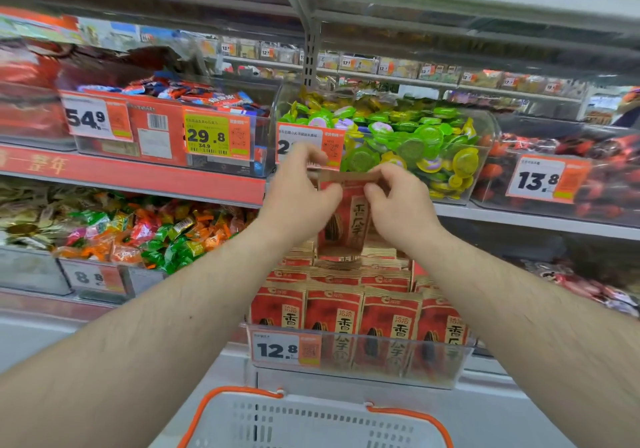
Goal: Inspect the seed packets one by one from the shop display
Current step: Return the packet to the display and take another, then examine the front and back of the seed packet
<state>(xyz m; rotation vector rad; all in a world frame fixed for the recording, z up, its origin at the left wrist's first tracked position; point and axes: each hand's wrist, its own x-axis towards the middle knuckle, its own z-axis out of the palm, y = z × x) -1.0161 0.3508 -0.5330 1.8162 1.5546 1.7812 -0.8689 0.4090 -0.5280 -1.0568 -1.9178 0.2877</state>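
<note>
I hold one red and brown seed packet [349, 219] upright in front of the shelves, above its display bin. My left hand [301, 191] pinches its top left corner and my right hand [398, 198] pinches its top right corner. Below it stand several more identical seed packets [332, 312] in rows inside a clear plastic bin [349, 361] that carries a 12.8 price tag.
A white shopping basket with orange handles [311, 420] sits below the bin. Behind the hands is a clear bin of green and yellow jelly cups [415, 139]. Bins of wrapped sweets [145, 236] fill the left shelves, red sweets [571, 177] the right.
</note>
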